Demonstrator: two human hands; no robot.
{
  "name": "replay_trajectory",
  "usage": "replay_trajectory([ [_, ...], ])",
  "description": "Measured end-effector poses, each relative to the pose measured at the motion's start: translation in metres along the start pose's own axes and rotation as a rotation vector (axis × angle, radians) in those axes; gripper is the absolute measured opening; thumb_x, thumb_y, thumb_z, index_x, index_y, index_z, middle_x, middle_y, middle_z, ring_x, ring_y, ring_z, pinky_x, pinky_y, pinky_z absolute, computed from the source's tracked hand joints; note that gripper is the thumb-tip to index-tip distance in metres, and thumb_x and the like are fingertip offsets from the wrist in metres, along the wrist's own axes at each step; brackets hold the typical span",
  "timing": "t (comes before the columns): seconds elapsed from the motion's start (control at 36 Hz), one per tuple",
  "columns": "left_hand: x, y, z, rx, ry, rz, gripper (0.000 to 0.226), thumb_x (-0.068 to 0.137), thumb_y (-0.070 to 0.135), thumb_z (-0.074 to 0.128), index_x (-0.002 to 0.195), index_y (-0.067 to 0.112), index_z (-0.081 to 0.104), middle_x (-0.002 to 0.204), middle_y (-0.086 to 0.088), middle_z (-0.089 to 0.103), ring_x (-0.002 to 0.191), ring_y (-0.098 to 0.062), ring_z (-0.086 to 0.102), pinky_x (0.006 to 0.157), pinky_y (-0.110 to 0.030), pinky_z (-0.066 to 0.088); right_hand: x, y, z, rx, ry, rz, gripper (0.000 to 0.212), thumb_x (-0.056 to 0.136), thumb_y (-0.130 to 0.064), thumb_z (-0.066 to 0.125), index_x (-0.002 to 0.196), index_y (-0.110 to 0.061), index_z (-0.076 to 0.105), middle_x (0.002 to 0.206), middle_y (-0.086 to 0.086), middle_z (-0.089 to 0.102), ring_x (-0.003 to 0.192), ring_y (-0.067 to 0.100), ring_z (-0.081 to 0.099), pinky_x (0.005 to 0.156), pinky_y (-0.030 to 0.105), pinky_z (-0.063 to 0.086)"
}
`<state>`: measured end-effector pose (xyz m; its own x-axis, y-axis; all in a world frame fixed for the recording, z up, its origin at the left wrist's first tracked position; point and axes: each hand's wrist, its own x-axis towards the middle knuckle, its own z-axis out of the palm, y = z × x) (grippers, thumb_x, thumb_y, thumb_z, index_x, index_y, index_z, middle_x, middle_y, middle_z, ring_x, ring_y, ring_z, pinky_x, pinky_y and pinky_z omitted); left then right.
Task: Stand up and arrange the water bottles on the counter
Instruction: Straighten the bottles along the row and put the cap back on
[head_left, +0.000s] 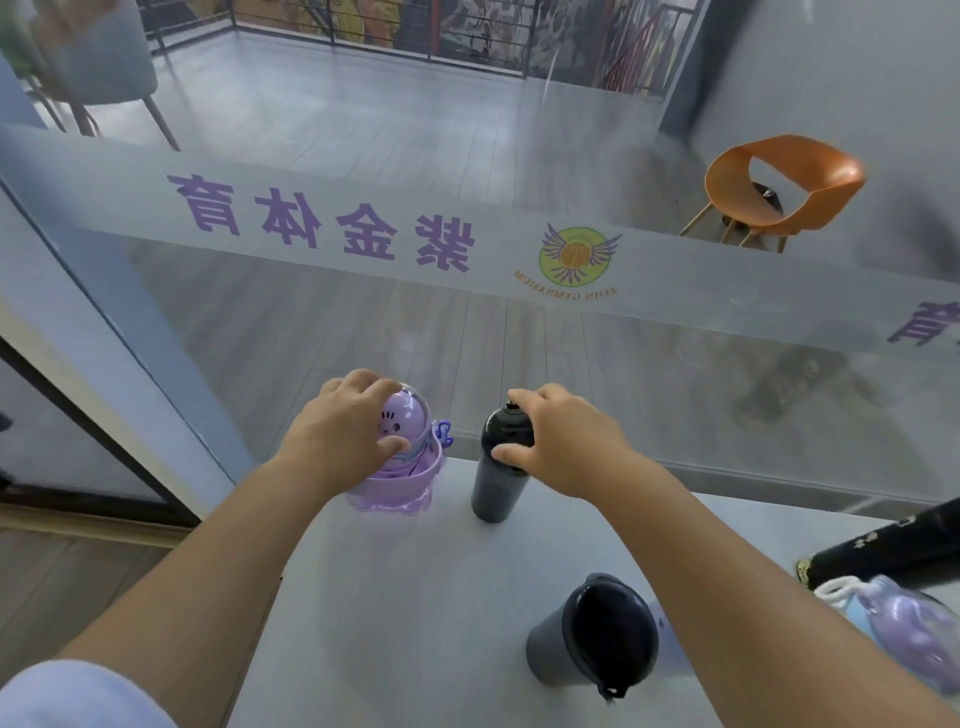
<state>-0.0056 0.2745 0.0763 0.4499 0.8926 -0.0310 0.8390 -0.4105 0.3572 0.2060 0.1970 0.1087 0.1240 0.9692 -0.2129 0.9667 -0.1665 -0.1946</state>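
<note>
Two bottles stand upright near the far edge of the white bench (395, 613), side by side but not touching. Left hand (348, 431): fingers curled over the clear domed lid of the purple bottle (400, 488), thumb pressed on the dome's near side. Right hand (566, 447): fingers and thumb curled round the cap of the black bottle (493, 493), which stands to the right of the purple one. Nearer the camera, a grey bottle (545, 649) sits on the bench beside the right forearm, its black lid facing the camera. At the bench's right edge, a black patterned bottle (893, 551) lies on its side. Just in front of it is a pale blue and lilac bottle (904, 623), partly cut off, its pose unclear. Behind the bench, a glass partition (363, 312) bears purple lettering and a round emblem, and an orange chair (779, 182) stands beyond it.
</note>
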Motion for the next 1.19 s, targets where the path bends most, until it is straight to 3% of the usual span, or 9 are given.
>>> replay_trajectory([
  [0.19,-0.037,0.032,-0.013,0.0,0.018,0.026,0.032,0.082,0.04,0.064,0.111,0.025,0.06,0.115,0.001,0.063,0.098,-0.027,0.061,0.08,-0.033,0.049,-0.042,0.027,-0.02,0.049,0.064,0.01,0.054,0.088,-0.048,0.053,0.136,-0.026,0.041,0.131,0.0,0.053,0.118,0.023,0.051,0.092,0.039,0.045],
  [0.31,-0.064,0.053,0.001,-0.029,0.011,0.062,0.032,0.081,0.043,0.065,0.108,0.027,0.062,0.107,0.004,0.065,0.098,-0.023,0.062,0.092,-0.037,0.044,-0.077,0.052,-0.016,0.058,0.083,0.014,0.051,0.088,-0.048,0.054,0.134,-0.026,0.044,0.128,-0.002,0.057,0.112,0.021,0.055,0.091,0.038,0.048],
  [0.39,-0.079,0.068,0.016,-0.091,-0.007,0.118,0.032,0.08,0.048,0.065,0.106,0.031,0.061,0.097,0.016,0.06,0.093,-0.012,0.061,0.086,-0.031,0.047,-0.104,0.072,-0.01,0.058,0.096,0.025,0.048,0.089,-0.047,0.055,0.132,-0.027,0.047,0.126,-0.005,0.06,0.108,0.017,0.058,0.089,0.033,0.049],
  [0.44,-0.087,0.081,0.026,-0.141,-0.04,0.147,0.035,0.079,0.048,0.066,0.11,0.032,0.06,0.104,0.018,0.059,0.096,-0.008,0.06,0.082,-0.027,0.048,-0.12,0.084,-0.005,0.064,0.122,0.043,0.047,0.089,-0.046,0.056,0.131,-0.027,0.048,0.126,-0.006,0.06,0.109,0.015,0.057,0.086,0.03,0.046],
  [0.61,-0.106,0.125,0.055,-0.25,-0.121,0.201,0.054,0.079,0.052,0.064,0.126,0.032,0.049,0.125,0.013,0.051,0.107,-0.01,0.054,0.09,-0.028,0.046,-0.161,0.121,0.013,0.081,0.171,0.118,0.056,0.083,-0.046,0.063,0.132,-0.025,0.049,0.131,-0.002,0.055,0.118,0.02,0.051,0.095,0.034,0.045],
  [0.75,-0.115,0.153,0.069,-0.238,-0.219,0.2,0.071,0.073,0.057,0.066,0.134,0.036,0.037,0.133,0.011,0.043,0.12,-0.015,0.046,0.099,-0.034,0.042,-0.181,0.141,0.025,0.117,0.043,0.129,0.075,0.078,-0.05,0.067,0.142,-0.03,0.033,0.141,-0.004,0.04,0.128,0.021,0.039,0.103,0.033,0.036],
  [0.86,-0.119,0.166,0.075,-0.21,-0.267,0.177,0.082,0.067,0.059,0.07,0.137,0.037,0.031,0.133,0.008,0.041,0.119,-0.019,0.04,0.101,-0.038,0.042,-0.183,0.145,0.036,0.112,-0.011,0.099,0.078,0.079,-0.047,0.068,0.144,-0.03,0.03,0.142,0.0,0.037,0.127,0.023,0.039,0.104,0.034,0.038],
  [1.0,-0.12,0.177,0.077,-0.126,-0.31,0.162,0.081,0.066,0.051,0.073,0.135,0.035,0.034,0.132,0.005,0.041,0.118,-0.021,0.037,0.1,-0.038,0.042,-0.182,0.145,0.042,0.099,-0.01,0.071,0.071,0.084,-0.038,0.065,0.145,-0.028,0.03,0.139,0.004,0.036,0.125,0.025,0.039,0.102,0.032,0.038],
  [1.19,-0.112,0.185,0.08,-0.089,-0.251,0.135,0.07,0.07,0.041,0.069,0.132,0.028,0.039,0.124,-0.001,0.048,0.111,-0.024,0.041,0.093,-0.033,0.042,-0.176,0.148,0.04,0.07,-0.024,0.069,0.07,0.082,-0.037,0.065,0.143,-0.028,0.032,0.134,0.004,0.038,0.118,0.027,0.042,0.097,0.036,0.043],
])
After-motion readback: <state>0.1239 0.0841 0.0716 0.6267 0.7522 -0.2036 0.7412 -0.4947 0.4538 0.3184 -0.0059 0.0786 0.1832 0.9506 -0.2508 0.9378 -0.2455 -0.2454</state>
